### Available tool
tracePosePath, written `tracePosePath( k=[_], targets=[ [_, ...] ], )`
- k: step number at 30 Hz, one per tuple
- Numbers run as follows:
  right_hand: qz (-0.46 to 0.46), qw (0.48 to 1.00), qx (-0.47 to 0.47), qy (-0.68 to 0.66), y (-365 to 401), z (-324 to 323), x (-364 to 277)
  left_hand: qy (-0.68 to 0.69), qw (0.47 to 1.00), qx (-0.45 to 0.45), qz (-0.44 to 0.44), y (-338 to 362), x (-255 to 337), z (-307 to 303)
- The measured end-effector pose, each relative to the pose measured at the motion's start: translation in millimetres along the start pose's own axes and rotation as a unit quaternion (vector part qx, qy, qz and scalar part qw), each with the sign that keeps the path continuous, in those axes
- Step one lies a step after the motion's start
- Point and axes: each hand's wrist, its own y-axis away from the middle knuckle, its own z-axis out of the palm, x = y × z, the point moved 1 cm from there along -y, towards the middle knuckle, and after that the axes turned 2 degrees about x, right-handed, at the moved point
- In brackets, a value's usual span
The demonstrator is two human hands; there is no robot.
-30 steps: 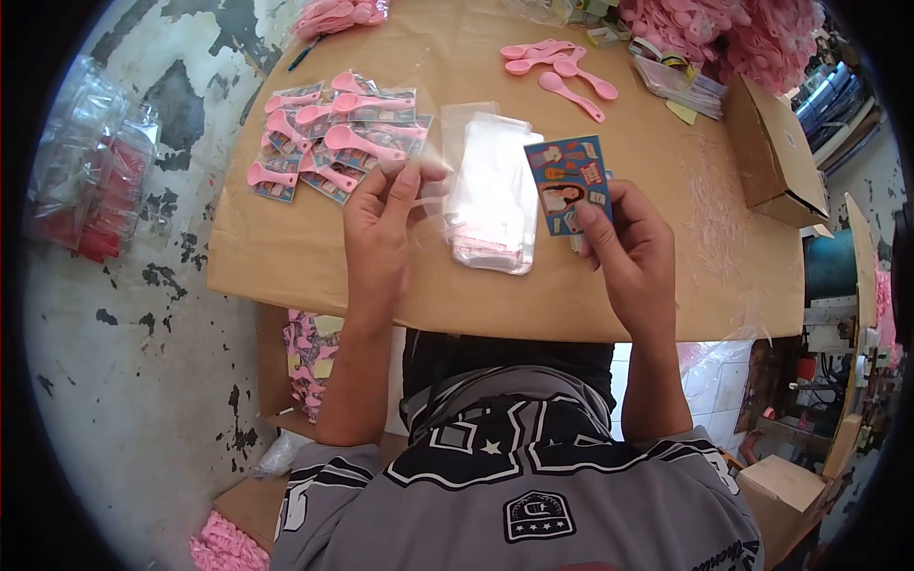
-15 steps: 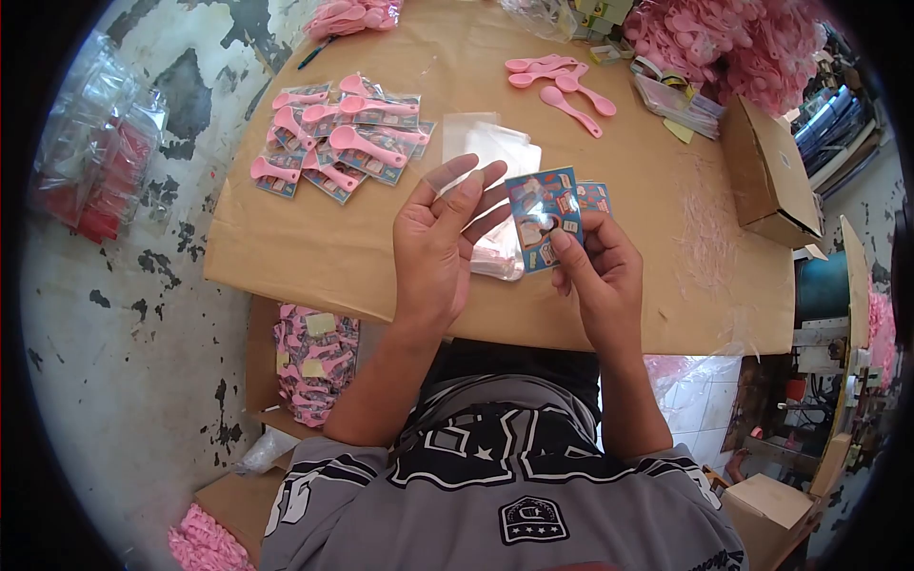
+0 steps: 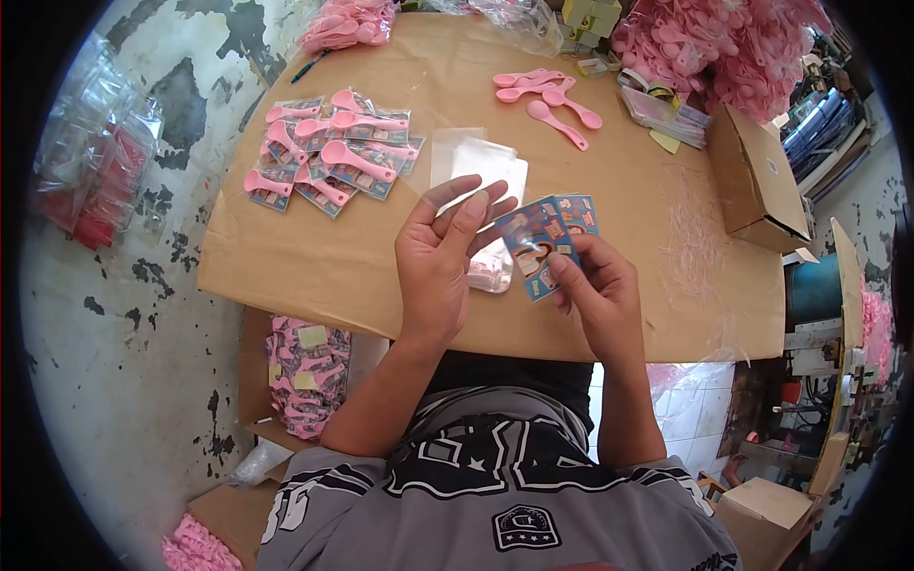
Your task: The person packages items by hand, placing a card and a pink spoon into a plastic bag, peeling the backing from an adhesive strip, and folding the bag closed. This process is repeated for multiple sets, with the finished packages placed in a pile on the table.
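Note:
In my right hand (image 3: pixel 602 278) is a small blue printed card (image 3: pixel 535 249), pinched between thumb and fingers and tilted. More printed cards (image 3: pixel 577 213) show behind it, partly hidden by the front card. My left hand (image 3: pixel 436 262) is raised just left of the card, palm turned inward. Its fingers are half curled and apart, with the thumb in front of them; I see nothing held there. Beneath the hands a stack of clear plastic bags (image 3: pixel 497 173) lies on the brown-covered table (image 3: pixel 314 255), partly hidden by my left hand.
Bagged pink spoons with cards (image 3: pixel 357 162) are piled at left. Several loose pink measuring spoons (image 3: pixel 560 124) lie at the back. A cardboard box (image 3: pixel 755 181) stands at the right edge, near heaped pink spoons (image 3: pixel 714 48). A pen (image 3: pixel 307 67) lies at the far left.
The front card has tilted and dropped slightly, its upper left corner swinging toward my left fingers. More of the cards behind it shows. My left hand has barely moved; the view has shifted a little.

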Motion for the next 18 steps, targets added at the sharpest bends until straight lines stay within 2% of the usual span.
tracePosePath(
  k=[7, 13, 18],
  targets=[
    [0.000, 0.999, 0.002, -0.038, 11.0, -0.5, 6.3, -0.022, 0.998, 0.037, 0.036, 1.4, 2.2, -4.3],
    [-0.029, 0.996, 0.051, -0.063, 2.8, 16.9, 4.6, 0.025, 1.000, 0.004, 0.011, 8.2, -7.0, 1.3],
    [0.003, 1.000, -0.016, 0.004, 4.2, 12.5, 2.5, 0.024, 1.000, -0.015, -0.005, 9.9, -6.6, -2.8]
  ],
)
